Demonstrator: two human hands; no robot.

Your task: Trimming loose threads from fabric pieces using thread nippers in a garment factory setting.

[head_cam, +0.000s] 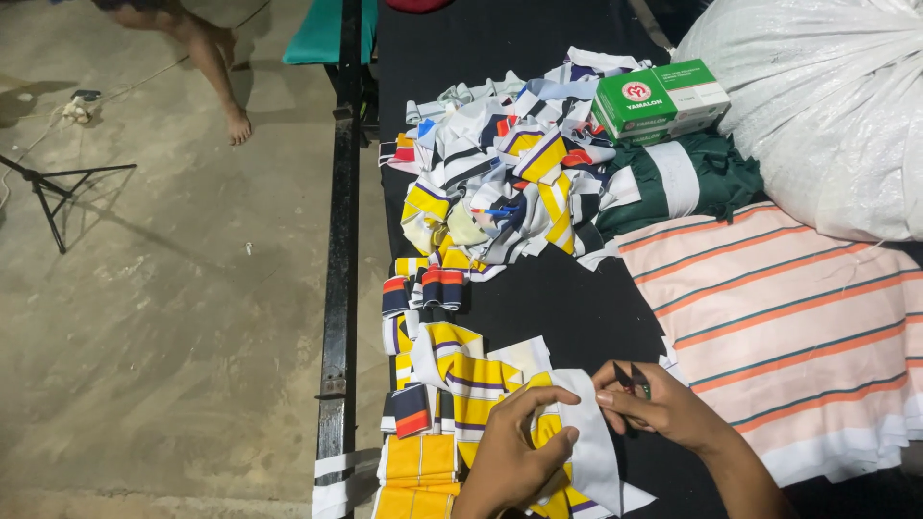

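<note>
My left hand (510,452) presses and pinches a yellow, white and purple striped fabric piece (577,452) lying on the black table (567,298) at the bottom centre. My right hand (654,404) is closed around a small pair of thread snips (632,381), its tips right at the white edge of the same piece. Folded striped pieces (423,404) in yellow, navy and orange lie in a row just left of my hands.
A loose pile of striped fabric scraps (510,173) fills the table's middle. A green and white box (659,96), green folded cloth (683,183), a large white sack (827,106) and peach striped fabric (788,317) lie to the right. The table's metal edge (336,288) borders concrete floor; a person's bare leg (216,67) stands far left.
</note>
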